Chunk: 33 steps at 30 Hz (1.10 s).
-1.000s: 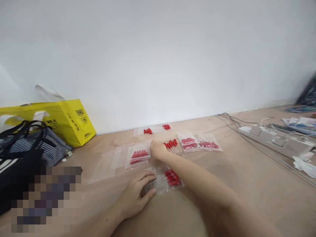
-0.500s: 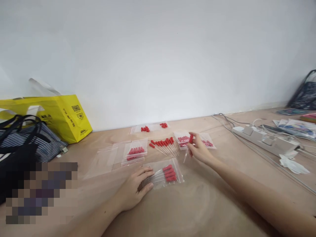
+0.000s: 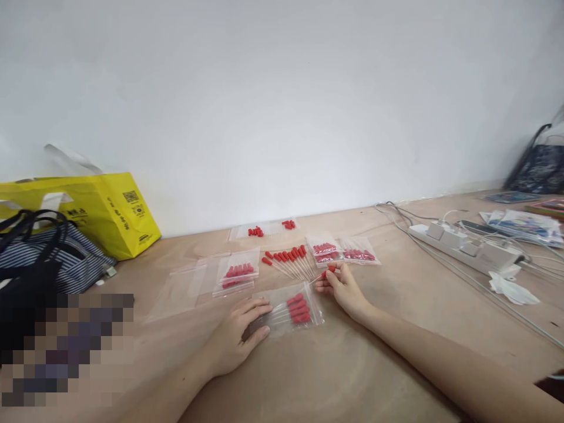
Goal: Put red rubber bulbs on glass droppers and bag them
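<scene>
While my left hand [image 3: 240,335] flattens the clear bag [image 3: 288,310] so it stays put, my right hand [image 3: 343,288] has a closed grip on one red-capped stick [image 3: 328,271].

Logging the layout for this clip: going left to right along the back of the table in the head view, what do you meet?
Striped bag → yellow bag → empty clear bags → loose red-capped sticks → filled clear bags → power strip → crumpled white paper.

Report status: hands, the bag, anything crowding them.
Left hand flat on the clear bag of red-capped droppers. Right hand pinching one red-capped dropper beside it. Loose droppers and filled bags lie just behind.
</scene>
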Each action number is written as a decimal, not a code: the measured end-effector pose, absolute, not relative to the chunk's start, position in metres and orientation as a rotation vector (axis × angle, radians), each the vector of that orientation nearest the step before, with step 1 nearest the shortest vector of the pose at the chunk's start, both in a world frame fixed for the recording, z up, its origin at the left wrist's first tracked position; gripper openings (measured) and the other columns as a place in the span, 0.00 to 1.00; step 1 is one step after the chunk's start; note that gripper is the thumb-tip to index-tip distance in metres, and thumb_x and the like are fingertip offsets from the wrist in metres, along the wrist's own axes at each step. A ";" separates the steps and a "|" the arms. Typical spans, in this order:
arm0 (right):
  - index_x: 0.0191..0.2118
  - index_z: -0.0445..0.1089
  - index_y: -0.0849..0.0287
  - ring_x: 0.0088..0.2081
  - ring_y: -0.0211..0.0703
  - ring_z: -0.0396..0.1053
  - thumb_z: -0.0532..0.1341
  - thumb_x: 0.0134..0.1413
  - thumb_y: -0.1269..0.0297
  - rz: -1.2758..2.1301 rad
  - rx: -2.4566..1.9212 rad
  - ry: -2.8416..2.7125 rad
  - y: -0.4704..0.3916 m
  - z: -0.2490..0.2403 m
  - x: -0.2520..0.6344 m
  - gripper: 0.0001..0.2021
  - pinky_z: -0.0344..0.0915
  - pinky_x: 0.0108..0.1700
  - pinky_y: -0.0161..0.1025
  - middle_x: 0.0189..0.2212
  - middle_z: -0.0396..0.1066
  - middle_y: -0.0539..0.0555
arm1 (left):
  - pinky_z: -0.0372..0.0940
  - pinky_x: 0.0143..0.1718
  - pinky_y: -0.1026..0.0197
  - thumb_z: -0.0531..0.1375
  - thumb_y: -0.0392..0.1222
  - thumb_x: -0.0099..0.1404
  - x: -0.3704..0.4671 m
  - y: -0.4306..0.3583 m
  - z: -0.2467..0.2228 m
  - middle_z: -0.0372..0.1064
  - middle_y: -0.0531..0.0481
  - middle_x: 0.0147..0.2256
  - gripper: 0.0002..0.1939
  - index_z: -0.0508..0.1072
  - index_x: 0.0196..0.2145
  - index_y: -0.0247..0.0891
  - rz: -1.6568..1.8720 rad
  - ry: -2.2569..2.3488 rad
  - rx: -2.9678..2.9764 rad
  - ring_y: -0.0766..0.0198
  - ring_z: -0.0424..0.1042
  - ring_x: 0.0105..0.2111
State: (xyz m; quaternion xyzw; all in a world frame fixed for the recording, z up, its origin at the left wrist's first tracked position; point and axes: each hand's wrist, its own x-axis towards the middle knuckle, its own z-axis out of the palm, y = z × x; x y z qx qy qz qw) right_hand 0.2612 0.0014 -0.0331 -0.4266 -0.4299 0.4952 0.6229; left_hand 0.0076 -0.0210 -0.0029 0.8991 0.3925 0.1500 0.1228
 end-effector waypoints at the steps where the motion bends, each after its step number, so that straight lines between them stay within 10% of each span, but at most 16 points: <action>1: 0.35 0.51 0.54 0.21 0.34 0.66 0.59 0.43 0.54 1.149 -0.981 -1.026 0.000 -0.033 0.260 0.17 0.67 0.25 0.37 0.23 0.63 0.44 | 0.57 0.52 0.53 0.50 0.45 0.62 0.007 -0.021 -0.003 0.62 0.48 0.50 0.16 0.65 0.47 0.42 0.433 1.148 2.623 0.59 0.60 0.51; 10: 0.35 0.60 0.60 0.11 0.24 0.53 0.60 0.40 0.51 1.258 -1.076 -1.429 -0.004 -0.027 0.262 0.19 0.48 0.10 0.27 0.27 0.66 0.47 | 0.55 0.52 0.51 0.51 0.46 0.61 0.007 -0.023 -0.002 0.62 0.48 0.51 0.20 0.61 0.51 0.42 0.439 1.204 2.596 0.57 0.59 0.51; 15: 0.37 0.59 0.60 0.08 0.28 0.51 0.55 0.48 0.53 1.372 -1.086 -1.654 0.007 -0.024 0.261 0.16 0.43 0.11 0.26 0.10 0.55 0.38 | 0.57 0.51 0.51 0.52 0.45 0.61 0.008 -0.024 -0.001 0.63 0.47 0.50 0.19 0.61 0.50 0.42 0.488 1.172 2.599 0.57 0.60 0.50; 33: 0.36 0.61 0.59 0.17 0.29 0.60 0.55 0.50 0.56 1.171 -1.086 -1.754 0.003 -0.027 0.251 0.11 0.55 0.16 0.28 0.28 0.67 0.49 | 0.55 0.53 0.50 0.51 0.46 0.61 0.005 -0.023 -0.005 0.61 0.47 0.52 0.21 0.59 0.52 0.41 0.443 1.220 2.585 0.56 0.58 0.52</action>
